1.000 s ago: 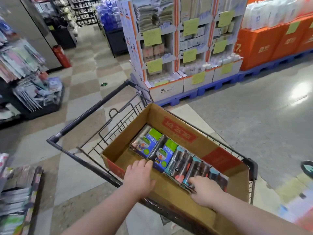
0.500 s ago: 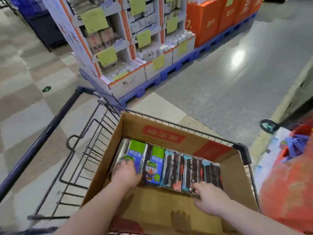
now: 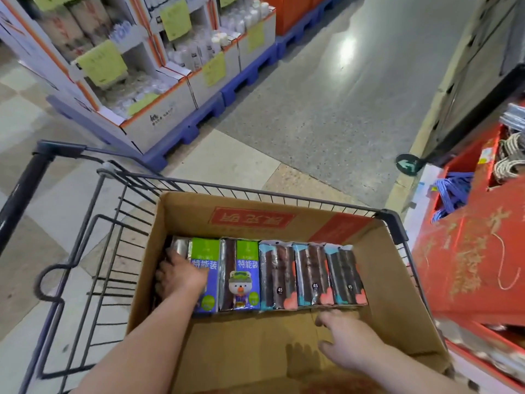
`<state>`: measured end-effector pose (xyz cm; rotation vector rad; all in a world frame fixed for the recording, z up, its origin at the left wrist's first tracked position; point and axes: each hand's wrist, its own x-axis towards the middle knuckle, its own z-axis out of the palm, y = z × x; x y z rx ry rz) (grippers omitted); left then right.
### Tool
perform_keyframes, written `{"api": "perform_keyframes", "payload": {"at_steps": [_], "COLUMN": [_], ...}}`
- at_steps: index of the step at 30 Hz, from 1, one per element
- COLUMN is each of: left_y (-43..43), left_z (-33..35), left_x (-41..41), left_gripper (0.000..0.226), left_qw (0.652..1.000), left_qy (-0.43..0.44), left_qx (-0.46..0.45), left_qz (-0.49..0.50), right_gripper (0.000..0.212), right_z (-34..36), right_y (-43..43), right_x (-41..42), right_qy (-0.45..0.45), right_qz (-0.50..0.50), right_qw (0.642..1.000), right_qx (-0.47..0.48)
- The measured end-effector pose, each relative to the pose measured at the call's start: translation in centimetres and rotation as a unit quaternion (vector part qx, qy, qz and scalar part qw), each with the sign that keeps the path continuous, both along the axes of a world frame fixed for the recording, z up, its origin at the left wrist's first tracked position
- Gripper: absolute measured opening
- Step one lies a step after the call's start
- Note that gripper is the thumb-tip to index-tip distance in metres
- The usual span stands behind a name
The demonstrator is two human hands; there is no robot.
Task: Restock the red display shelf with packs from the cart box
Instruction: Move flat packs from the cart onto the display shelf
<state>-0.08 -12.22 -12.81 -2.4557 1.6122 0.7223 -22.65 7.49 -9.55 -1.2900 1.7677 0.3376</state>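
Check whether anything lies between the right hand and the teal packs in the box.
Nothing visible. The right hand sits just short of the teal packs, with only bare floor of the cardboard box between them.

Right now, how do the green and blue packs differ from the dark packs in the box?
The two green and blue packs are bright, with a cartoon figure; the three dark packs are brownish with teal trim. Green and blue packs sit left in the row, dark packs right. The left hand grips a green and blue pack; no hand holds a dark pack. All lie flat in the box.
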Motion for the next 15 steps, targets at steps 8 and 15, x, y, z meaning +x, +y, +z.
{"api": "perform_keyframes", "payload": {"at_steps": [8,15], "left_y": [0.1,3.1], "left_z": [0.3,2.8], "left_x": [-0.2,-0.8], "left_gripper": [0.063,0.056], "left_qw": [0.997,0.973], "left_qy": [0.053,0.189], "left_qx": [-0.034,-0.099], "left_qz": [0.047,0.087], "right_gripper": [0.046,0.041], "right_z": [-0.9,-0.6], "right_y": [-1.8,-4.2], "right_x": [0.8,1.6], "right_qy": [-0.033,-0.081], "right_qz": [-0.005,-0.076], "right_qw": [0.999,0.992], "right_qx": [-0.005,-0.053]}}
